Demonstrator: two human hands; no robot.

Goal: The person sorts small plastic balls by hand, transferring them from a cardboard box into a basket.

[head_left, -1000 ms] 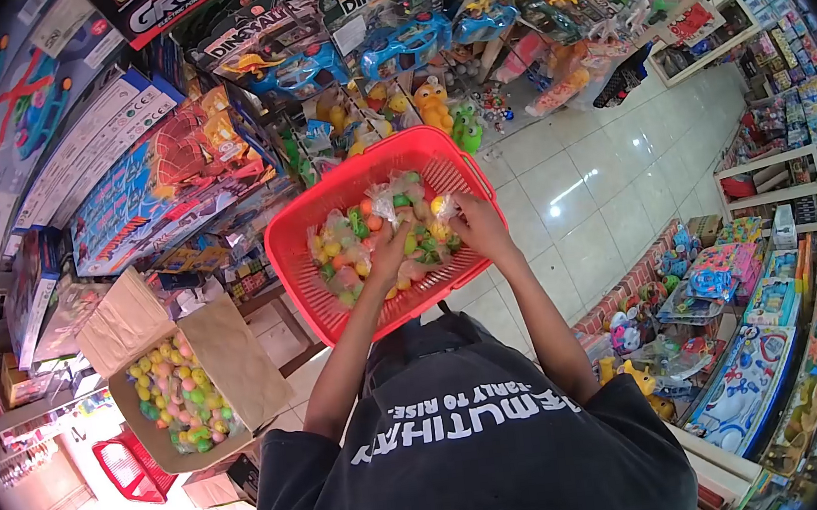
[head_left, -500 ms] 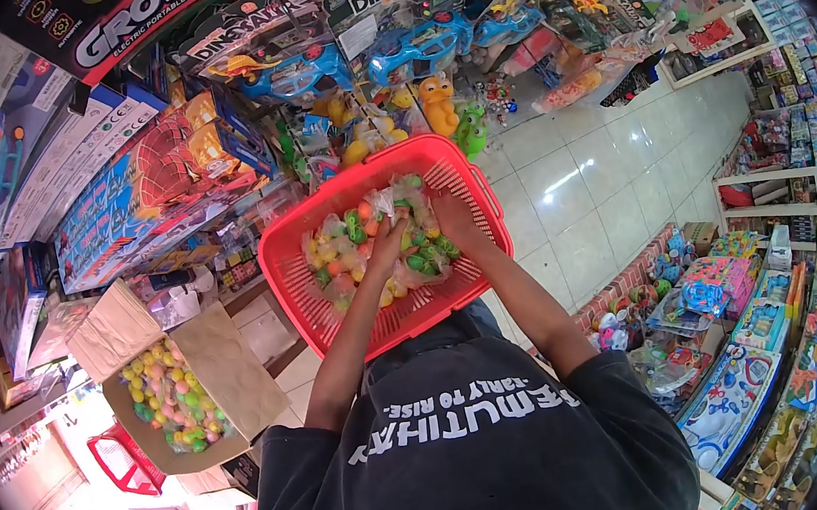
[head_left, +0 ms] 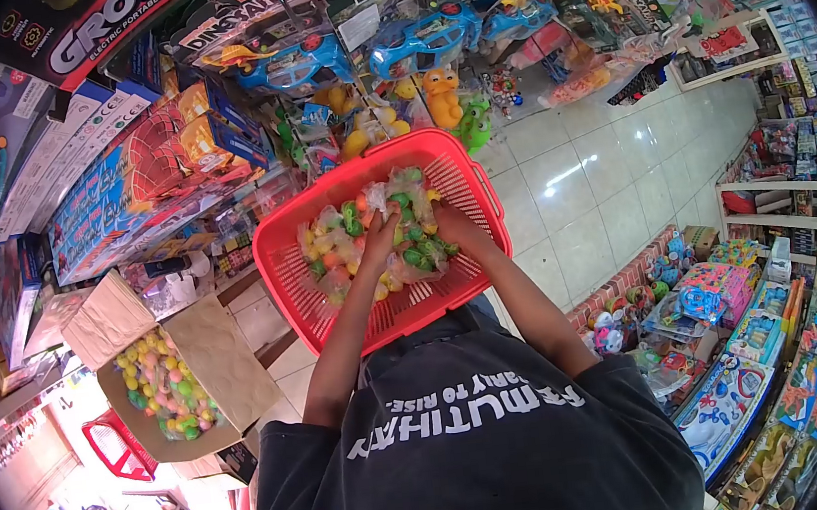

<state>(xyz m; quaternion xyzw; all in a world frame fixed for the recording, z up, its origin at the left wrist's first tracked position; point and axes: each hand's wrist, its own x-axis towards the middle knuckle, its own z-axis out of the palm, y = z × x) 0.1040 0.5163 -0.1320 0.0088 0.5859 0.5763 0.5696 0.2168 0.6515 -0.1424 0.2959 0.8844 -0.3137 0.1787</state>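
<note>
A red plastic basket (head_left: 284, 230) is in front of my body, with clear plastic bags of small colourful round toys (head_left: 328, 244) inside it. My left hand (head_left: 382, 238) reaches into the middle of the basket, its fingers closed on crinkled clear plastic above the toys. On the right side of the same pile, my right hand (head_left: 457, 228) curls round the edge of a bag, its fingertips partly hidden. Green, yellow and orange toys show between and around both hands.
On the left stands an open cardboard box (head_left: 225, 359) with more bagged colourful toys; behind it is another red basket (head_left: 115, 447). Boxed and packaged toys (head_left: 426, 39) line the shelf ahead. White floor tiles (head_left: 580, 177) lie to the right, beside stacked toy goods (head_left: 716, 292).
My hands have shifted slightly within the basket, the left one a little down, and the bagged toys under them have moved a little. The whole view has tilted slightly.
</note>
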